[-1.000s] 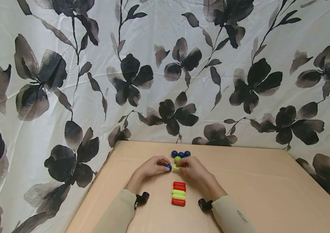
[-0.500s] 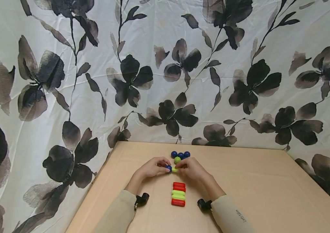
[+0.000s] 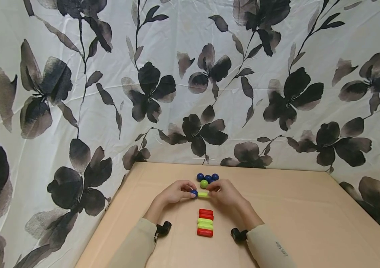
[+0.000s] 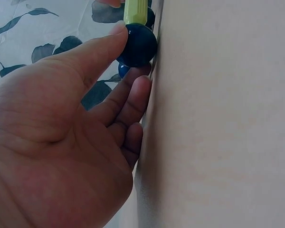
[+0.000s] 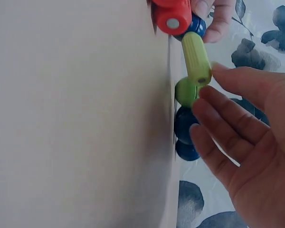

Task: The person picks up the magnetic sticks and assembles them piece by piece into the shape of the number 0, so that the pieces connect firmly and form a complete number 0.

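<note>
In the head view my left hand (image 3: 176,191) pinches a dark blue ball (image 4: 138,46) between thumb and fingers. A ribbed yellow-green rod (image 3: 203,194) extends from that ball toward my right hand (image 3: 226,193). In the right wrist view the rod's far end shows a grey disc, and my right thumb (image 5: 237,78) is close beside it. The right fingers are loosely bent and spread just below this end. Whether the thumb touches the rod is hard to tell. Behind the rod sit a green ball (image 3: 204,184) and several blue balls (image 3: 200,177).
Nearer the person, red rods (image 3: 205,232) and yellow-green rods (image 3: 205,223) lie side by side in a short column on the light wooden table (image 3: 277,208). A flower-printed cloth (image 3: 190,104) hangs behind the table's far edge.
The yellow-green rod has come up against the blue ball in my left hand. My right hand has since slid right along it, exposing more of the rod. The left hand is nearly still.
</note>
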`<state>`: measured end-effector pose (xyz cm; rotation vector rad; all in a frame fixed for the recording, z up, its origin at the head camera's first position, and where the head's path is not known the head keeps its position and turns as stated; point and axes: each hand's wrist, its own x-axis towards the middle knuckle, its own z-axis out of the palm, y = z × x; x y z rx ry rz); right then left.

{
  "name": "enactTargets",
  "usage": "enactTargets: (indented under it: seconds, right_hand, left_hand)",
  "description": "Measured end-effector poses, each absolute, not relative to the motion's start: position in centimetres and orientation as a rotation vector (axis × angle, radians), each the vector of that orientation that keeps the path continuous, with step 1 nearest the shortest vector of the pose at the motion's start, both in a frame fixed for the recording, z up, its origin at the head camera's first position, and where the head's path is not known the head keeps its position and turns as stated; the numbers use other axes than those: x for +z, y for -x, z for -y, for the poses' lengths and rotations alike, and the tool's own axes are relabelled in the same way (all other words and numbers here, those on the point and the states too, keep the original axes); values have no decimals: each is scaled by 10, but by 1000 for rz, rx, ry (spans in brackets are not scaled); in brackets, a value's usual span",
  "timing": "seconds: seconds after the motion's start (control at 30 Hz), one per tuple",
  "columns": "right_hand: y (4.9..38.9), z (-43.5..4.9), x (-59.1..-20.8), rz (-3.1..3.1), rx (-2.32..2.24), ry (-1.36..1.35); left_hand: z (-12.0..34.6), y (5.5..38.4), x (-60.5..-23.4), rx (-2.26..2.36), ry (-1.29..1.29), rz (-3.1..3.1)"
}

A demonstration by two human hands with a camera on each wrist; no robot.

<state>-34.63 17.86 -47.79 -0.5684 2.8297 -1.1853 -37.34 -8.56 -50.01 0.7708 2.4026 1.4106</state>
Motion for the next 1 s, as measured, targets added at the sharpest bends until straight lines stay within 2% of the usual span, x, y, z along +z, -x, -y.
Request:
enactTargets:
  seconds: [0.2, 0.43, 1.0]
  right_hand:
    - [348, -185, -474, -2879, -1344, 437]
    - [358, -189, -473, -3000, -1336, 497]
    - [366, -193, -475, -3005, -1302, 437]
  left_hand:
    - [84, 374, -499, 1411, -778, -2403]
    - [84, 374, -498, 1391, -801, -2420]
    - [86, 374, -500, 1416, -783, -2402]
